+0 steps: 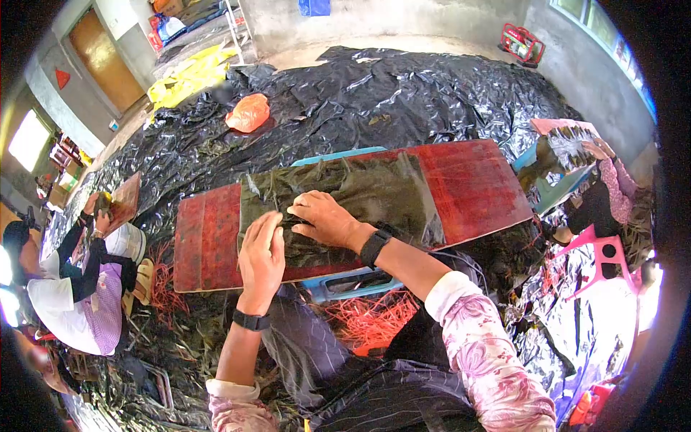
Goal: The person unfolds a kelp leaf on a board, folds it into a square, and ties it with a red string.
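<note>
A long red board [475, 187] lies across in front of my knees, resting on a blue stool [349, 286]. Over its middle is spread a dark olive-brown, wrinkled sheet [367, 183], leaf-like or film-like; its exact kind I cannot make out. My right hand [327, 219] rests on this sheet, palm down, thumb apart from the bent fingers. Just left of it, my left hand [260, 255] is held edgewise at the sheet's near left part, fingers stretched out and close together. Nothing shows in either hand.
Red plastic strings [374, 317] lie beneath the board. Black plastic sheeting [410, 93] covers the floor, with an orange bag [248, 113] on it. One person [79, 295] sits at left with a small board; another person's arm [612, 173] reaches over a board at right, near a pink stool [604, 259].
</note>
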`<state>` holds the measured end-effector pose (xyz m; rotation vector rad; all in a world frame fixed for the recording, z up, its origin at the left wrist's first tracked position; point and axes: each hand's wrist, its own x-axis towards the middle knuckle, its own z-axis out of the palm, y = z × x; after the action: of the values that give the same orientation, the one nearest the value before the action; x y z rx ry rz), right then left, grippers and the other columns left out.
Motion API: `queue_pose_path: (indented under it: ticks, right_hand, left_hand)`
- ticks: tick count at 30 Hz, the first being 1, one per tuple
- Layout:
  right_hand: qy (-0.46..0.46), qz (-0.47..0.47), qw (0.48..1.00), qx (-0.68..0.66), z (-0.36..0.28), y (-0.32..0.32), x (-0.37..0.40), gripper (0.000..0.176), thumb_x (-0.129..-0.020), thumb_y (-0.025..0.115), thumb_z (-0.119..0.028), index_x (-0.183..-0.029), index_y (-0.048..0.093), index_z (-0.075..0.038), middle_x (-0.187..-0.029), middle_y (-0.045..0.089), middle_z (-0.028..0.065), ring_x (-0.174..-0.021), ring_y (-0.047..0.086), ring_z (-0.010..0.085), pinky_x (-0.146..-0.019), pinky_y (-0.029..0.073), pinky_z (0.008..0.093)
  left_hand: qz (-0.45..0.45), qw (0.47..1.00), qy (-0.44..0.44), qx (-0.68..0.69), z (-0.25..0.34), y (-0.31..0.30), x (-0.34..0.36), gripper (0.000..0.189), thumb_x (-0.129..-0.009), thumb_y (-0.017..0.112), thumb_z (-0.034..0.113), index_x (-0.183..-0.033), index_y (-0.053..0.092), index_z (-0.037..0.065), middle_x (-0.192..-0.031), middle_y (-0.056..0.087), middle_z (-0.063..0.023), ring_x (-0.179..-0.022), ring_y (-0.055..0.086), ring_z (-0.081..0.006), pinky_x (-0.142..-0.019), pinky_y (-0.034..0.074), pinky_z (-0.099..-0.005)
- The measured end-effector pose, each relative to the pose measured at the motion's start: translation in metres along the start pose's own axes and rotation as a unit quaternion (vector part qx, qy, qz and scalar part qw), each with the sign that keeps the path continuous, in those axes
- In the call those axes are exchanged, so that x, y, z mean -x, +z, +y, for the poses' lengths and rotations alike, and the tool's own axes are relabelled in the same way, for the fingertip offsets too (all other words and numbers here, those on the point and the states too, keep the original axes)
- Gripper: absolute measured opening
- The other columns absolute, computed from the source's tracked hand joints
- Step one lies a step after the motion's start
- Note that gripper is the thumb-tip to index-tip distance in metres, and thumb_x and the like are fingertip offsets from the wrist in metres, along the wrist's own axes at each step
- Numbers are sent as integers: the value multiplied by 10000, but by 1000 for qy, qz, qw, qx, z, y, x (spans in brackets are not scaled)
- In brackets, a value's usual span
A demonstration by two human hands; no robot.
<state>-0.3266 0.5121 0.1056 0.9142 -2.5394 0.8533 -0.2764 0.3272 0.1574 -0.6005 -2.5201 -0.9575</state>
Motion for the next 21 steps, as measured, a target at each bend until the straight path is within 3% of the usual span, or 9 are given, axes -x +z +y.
queue_pose_path:
  ticks: [2,3,4,6,9,14,16,20,21]
  right_hand:
    - [-11,2,1000,0,5,3,2,394,-836,679,-231,-1172,582,-50,-1168,555,135,-1147,503,338,-994,398,425]
    - [-25,-2,1000,-2,8,4,2,410,-836,679,-236,-1183,575,-44,-1173,550,140,-1150,502,338,-998,396,436]
    - [-38,-5,999,-3,8,0,3,425,-836,679,-241,-1193,568,-39,-1179,544,145,-1153,501,338,-1001,394,447]
    - [-25,-25,999,17,1,-20,11,453,-835,678,-250,-1213,552,-35,-1192,536,156,-1168,495,341,-1019,383,471]
    - [-18,45,995,88,-23,-75,34,478,-835,676,-255,-1240,550,-35,-1258,537,158,-1221,484,324,-1066,345,492]
    - [185,248,945,104,18,-129,110,400,-863,646,-237,-1162,591,24,-1160,612,240,-1102,566,404,-963,449,458]
    - [390,199,898,36,29,-145,133,427,-888,610,-314,-1136,590,34,-1115,629,222,-1027,602,386,-860,486,458]
    - [466,144,872,-24,46,-145,141,463,-878,606,-401,-1069,600,21,-1060,642,211,-1015,609,377,-823,493,455]
    - [482,119,867,-26,42,-146,136,481,-871,606,-432,-1053,603,13,-1040,647,209,-1012,611,376,-822,493,457]
  left_hand:
    - [27,995,93,-15,0,13,-8,230,-935,535,73,-1134,629,5,-1199,624,-180,-1152,577,-348,-962,461,-390]
    - [-25,997,68,-28,-10,24,-4,285,-949,513,88,-1214,589,14,-1263,588,-189,-1237,520,-344,-1037,412,-395]
    - [-57,998,33,-15,-16,34,-2,336,-955,498,94,-1280,543,23,-1303,564,-181,-1260,499,-339,-1062,385,-421]
    - [-78,988,69,-111,-31,43,4,394,-954,493,88,-1343,483,26,-1375,511,-171,-1295,461,-338,-1091,346,-459]
    - [-95,986,75,-115,-31,43,8,435,-942,504,71,-1372,456,32,-1423,465,-168,-1319,434,-335,-1110,311,-485]
    - [-84,990,37,-102,-16,37,4,452,-966,486,126,-1408,426,51,-1449,438,-160,-1348,406,-328,-1120,289,-486]
    - [-57,989,64,-119,18,34,-3,457,-971,486,172,-1415,420,85,-1481,395,-139,-1377,360,-325,-1117,274,-526]
    - [-140,973,154,-99,58,59,-10,474,-982,464,236,-1436,402,117,-1528,335,-99,-1418,295,-308,-1147,189,-545]
    - [-183,968,133,-111,49,78,-6,482,-983,458,245,-1443,391,117,-1535,323,-98,-1425,281,-306,-1149,180,-549]
